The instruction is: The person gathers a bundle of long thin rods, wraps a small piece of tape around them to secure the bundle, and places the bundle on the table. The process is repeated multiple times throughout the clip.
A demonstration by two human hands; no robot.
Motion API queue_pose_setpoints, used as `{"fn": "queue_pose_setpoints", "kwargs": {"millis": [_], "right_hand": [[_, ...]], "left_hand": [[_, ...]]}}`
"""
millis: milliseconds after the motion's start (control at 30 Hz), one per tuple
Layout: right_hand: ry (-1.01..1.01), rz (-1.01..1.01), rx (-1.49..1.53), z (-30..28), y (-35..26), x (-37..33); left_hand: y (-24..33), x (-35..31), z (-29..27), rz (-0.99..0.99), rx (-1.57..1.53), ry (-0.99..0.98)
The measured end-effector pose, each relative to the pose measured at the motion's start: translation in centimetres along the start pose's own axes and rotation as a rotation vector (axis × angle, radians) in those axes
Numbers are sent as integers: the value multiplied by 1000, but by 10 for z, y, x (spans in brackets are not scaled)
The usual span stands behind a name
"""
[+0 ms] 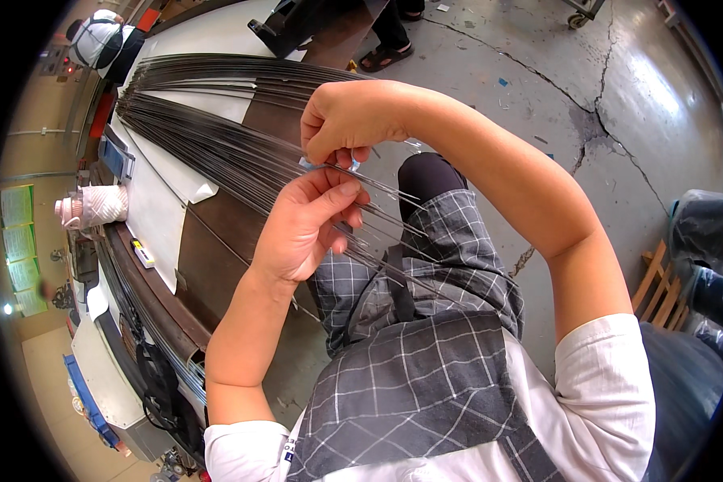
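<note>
Long, thin dark wires lie fanned in two bundles over the table, their near ends sticking out past its edge above my lap. Among these ends, my left hand is closed, thumb pressed toward the fingers, with wires running between and below them. Just above it, my right hand is bent down at the wrist, fingers curled into a pinch. Its fingertips almost meet the left ones, beside a small pale-blue piece. What exactly the right fingers pinch is hidden behind the hand.
White sheets partly cover the brown table. A wrapped white roll and a small yellow-and-white box are at the left. Another person is at the far left; sandalled feet show beyond the table. A wooden pallet stands right.
</note>
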State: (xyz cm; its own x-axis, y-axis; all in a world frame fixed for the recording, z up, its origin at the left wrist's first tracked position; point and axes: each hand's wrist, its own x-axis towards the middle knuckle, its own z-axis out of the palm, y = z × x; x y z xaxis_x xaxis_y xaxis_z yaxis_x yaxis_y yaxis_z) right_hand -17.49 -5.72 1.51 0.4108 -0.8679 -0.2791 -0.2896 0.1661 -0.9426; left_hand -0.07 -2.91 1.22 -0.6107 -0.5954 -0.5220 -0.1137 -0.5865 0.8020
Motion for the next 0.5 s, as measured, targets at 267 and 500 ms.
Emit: {"fn": "queue_pose_setpoints", "kwargs": {"millis": [267, 500], "right_hand": [[1, -5, 12, 1, 0, 1], [-9, -24, 47, 1, -3, -2]], "left_hand": [[-2, 1, 0, -4, -8, 17], [-3, 3, -1, -7, 14, 23]]}}
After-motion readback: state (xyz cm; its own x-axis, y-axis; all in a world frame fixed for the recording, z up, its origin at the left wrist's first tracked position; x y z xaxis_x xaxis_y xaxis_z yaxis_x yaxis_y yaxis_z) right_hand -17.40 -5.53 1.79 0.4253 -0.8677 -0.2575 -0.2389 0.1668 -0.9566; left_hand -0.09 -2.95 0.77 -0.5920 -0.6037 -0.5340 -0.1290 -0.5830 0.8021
